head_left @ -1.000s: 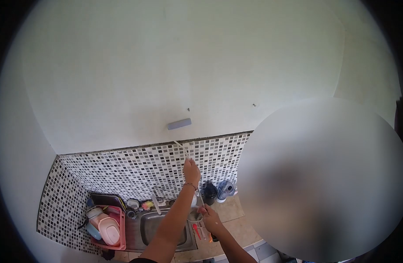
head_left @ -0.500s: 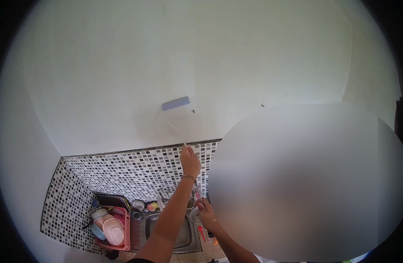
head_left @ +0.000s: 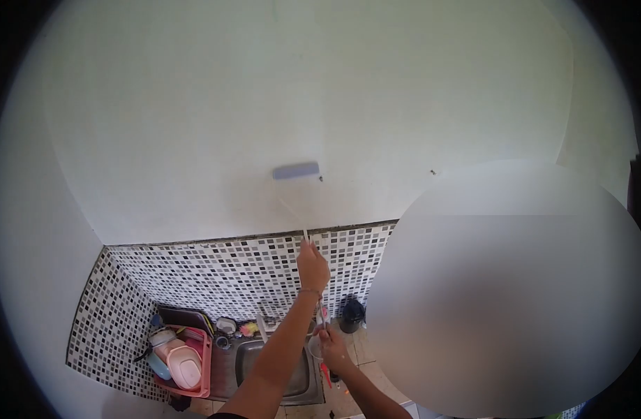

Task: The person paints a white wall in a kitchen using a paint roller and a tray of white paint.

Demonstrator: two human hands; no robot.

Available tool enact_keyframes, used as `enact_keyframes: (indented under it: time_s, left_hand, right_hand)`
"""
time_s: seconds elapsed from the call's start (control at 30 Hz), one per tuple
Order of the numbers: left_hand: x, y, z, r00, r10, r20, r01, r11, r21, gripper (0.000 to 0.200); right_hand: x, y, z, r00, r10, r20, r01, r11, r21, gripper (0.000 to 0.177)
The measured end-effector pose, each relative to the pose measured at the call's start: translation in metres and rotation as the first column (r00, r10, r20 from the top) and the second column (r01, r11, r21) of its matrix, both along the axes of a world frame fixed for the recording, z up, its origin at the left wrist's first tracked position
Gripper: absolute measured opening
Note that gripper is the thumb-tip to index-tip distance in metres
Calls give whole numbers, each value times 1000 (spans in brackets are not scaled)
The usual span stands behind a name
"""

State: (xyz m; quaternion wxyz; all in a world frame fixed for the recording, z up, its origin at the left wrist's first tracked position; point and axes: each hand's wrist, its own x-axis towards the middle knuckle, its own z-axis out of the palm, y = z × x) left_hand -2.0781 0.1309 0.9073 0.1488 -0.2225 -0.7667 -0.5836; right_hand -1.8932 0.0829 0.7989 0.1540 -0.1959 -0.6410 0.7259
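A pale lavender paint roller point(head_left: 296, 170) lies against the white wall point(head_left: 195, 126), nearly level, just left of a small dark spot. Its thin wire frame runs down to a pole crossing the tile border. My left hand point(head_left: 312, 265), with a bracelet at the wrist, is wrapped round the upper part of the pole in front of the mosaic tiles point(head_left: 215, 276). Lower and to the right, my right hand point(head_left: 332, 349) is closed round the pole's lower part, above the counter beside the sink.
A steel sink point(head_left: 247, 370) lies below my left forearm. Left of it stands a pink basket point(head_left: 206, 363) of plastic containers. A dark container point(head_left: 351, 318) stands right of my hands. Red-handled tool point(head_left: 326, 375) near my right hand. A large blurred area covers the lower right.
The roller has moved slightly down the wall and turned closer to level. Both hands have shifted a little with the pole. The view has turned slightly, and the dark container now shows.
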Motion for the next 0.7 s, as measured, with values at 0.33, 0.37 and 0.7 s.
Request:
enact_keyframes:
  time_s: [0.33, 0.37, 0.7]
  left_hand:
    - [25, -23, -29, 994, -26, 108, 36, 996, -88, 20]
    - [21, -17, -22, 1000, -11, 27, 12, 999, -43, 20]
    - [2, -14, 67, 997, -70, 38, 72, 996, -43, 26]
  right_hand:
    - [19, -29, -16, 993, -60, 106, 41, 985, 170, 34]
    - [17, -26, -12, 995, -54, 87, 41, 988, 148, 34]
    - [-12, -14, 52, 999, -16, -42, 16, 1000, 11, 38]
